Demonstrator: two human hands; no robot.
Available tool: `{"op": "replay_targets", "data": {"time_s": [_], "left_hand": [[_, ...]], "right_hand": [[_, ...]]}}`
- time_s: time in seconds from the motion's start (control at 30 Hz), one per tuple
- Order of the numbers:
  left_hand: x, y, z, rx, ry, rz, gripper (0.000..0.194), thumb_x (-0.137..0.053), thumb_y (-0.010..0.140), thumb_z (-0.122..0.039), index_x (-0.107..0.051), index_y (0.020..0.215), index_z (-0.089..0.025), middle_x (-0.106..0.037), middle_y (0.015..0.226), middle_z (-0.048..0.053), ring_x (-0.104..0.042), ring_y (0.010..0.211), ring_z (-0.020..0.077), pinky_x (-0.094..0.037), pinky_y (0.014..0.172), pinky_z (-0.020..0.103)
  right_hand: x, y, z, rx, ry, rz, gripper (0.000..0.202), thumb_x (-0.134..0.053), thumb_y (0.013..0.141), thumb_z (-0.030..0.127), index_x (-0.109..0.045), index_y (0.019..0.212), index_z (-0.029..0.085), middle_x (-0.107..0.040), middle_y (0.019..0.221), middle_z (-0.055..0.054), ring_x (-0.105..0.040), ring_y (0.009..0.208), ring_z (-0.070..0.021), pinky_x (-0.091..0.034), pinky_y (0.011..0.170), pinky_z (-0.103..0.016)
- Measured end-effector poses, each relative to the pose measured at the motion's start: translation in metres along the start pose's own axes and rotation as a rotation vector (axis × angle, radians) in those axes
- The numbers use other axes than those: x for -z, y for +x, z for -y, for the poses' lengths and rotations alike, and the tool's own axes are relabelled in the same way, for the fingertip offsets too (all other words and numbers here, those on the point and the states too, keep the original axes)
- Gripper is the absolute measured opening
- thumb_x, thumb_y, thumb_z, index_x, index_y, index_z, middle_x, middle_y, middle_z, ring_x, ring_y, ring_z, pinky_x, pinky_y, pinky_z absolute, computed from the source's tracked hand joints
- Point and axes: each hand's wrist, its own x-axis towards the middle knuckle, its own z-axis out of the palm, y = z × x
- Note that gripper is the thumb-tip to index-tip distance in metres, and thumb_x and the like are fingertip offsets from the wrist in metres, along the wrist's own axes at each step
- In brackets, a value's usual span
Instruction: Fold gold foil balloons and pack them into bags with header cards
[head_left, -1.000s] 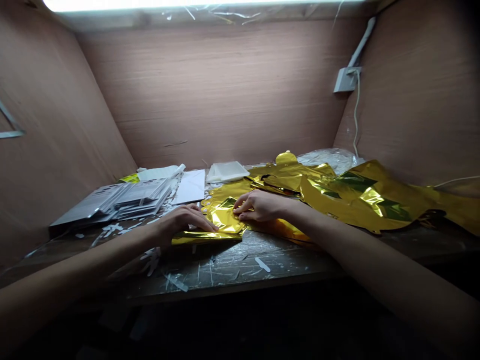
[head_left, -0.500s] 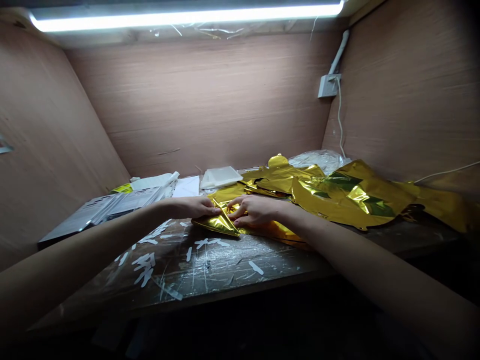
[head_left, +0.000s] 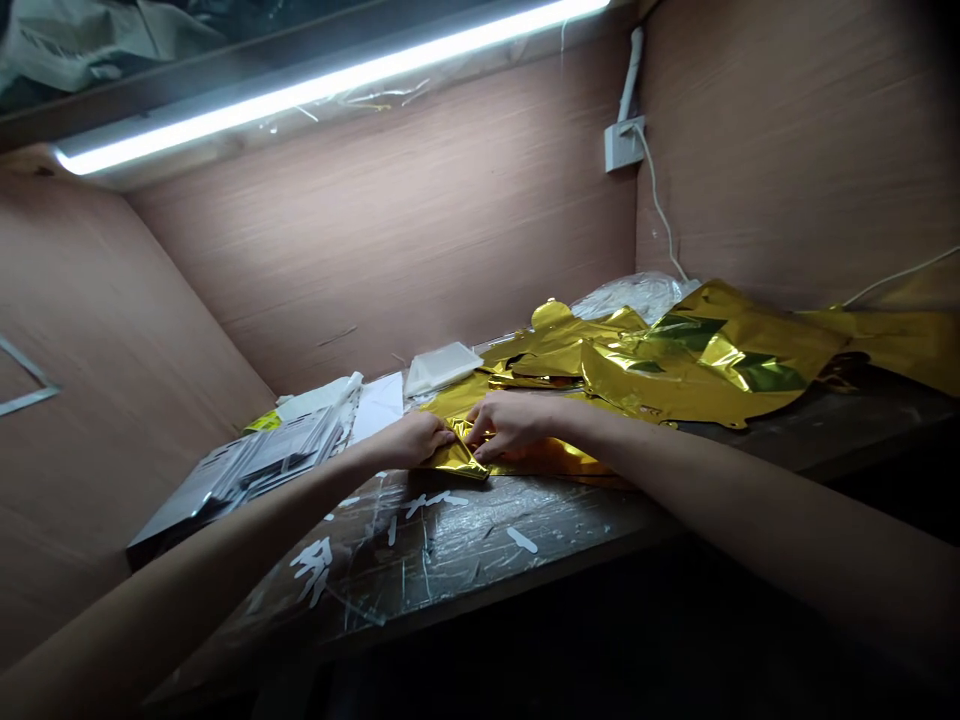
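The gold foil piece was shiny, creased and folded to a point, lying on the counter near its front edge. I saw my left hand pinching its left corner and my right hand pressing fingertips on its right part, both grasping the foil. Behind it lay a heap of gold foil sheets. A shallow white tray stood further back; I could not tell its contents. A clear plastic bag rested by the wall.

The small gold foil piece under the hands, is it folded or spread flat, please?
Folded: the small gold foil piece forms a creased wedge under both hands.
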Motion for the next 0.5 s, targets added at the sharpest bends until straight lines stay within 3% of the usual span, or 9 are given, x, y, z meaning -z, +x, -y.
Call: {"op": "replay_targets", "data": {"time_s": [0.07,0.17,0.27,0.4,0.5], "left_hand": [[-0.009,-0.007,-0.004,0.015,0.007,-0.106,0.034,-0.05,0.097,-0.043,-0.069,0.085,-0.018,-0.07,0.077,0.005,-0.058,0.066,0.0172,-0.039,0.061,0.028],[-0.023,-0.021,-0.014,0.034,0.075,-0.385,0.028,-0.058,0.096,-0.044,-0.068,0.095,-0.018,-0.07,0.084,0.006,-0.062,0.074,0.0207,-0.044,0.066,0.03],[-0.034,-0.033,-0.023,-0.08,0.15,-0.601,0.022,-0.057,0.099,-0.037,-0.067,0.092,-0.018,-0.07,0.091,0.009,-0.063,0.083,0.0222,-0.049,0.073,0.033],[-0.036,-0.04,-0.027,-0.303,0.06,-0.514,0.027,-0.047,0.103,-0.023,-0.073,0.101,-0.018,-0.074,0.091,0.007,-0.066,0.078,0.0183,-0.053,0.073,0.031],[-0.028,-0.044,-0.031,-0.351,0.076,-0.431,0.033,-0.043,0.1,-0.013,-0.075,0.107,-0.018,-0.077,0.103,0.009,-0.068,0.088,0.0199,-0.054,0.082,0.034]], "right_hand": [[0.002,0.0,-0.001,-0.092,0.08,-0.04,0.035,-0.08,0.079,0.042,-0.081,0.112,0.029,-0.073,0.084,-0.001,-0.057,0.069,-0.0141,-0.04,0.066,-0.026],[0.004,0.0,-0.002,-0.197,0.139,-0.094,0.068,-0.086,0.07,0.039,-0.069,0.135,0.029,-0.072,0.081,0.001,-0.059,0.069,-0.0146,-0.041,0.066,-0.025],[0.003,0.001,-0.002,-0.266,0.179,-0.122,0.087,-0.083,0.067,0.031,-0.056,0.149,0.028,-0.074,0.09,0.0,-0.062,0.072,-0.0154,-0.044,0.067,-0.025],[0.002,0.003,0.002,-0.31,0.177,-0.137,0.096,-0.079,0.064,0.025,-0.048,0.155,0.024,-0.076,0.108,-0.005,-0.068,0.084,-0.0196,-0.049,0.07,-0.027],[0.004,0.005,0.011,-0.339,0.085,-0.13,0.092,-0.074,0.064,0.023,-0.05,0.153,0.016,-0.072,0.124,-0.013,-0.068,0.1,-0.0244,-0.052,0.079,-0.029]]}}
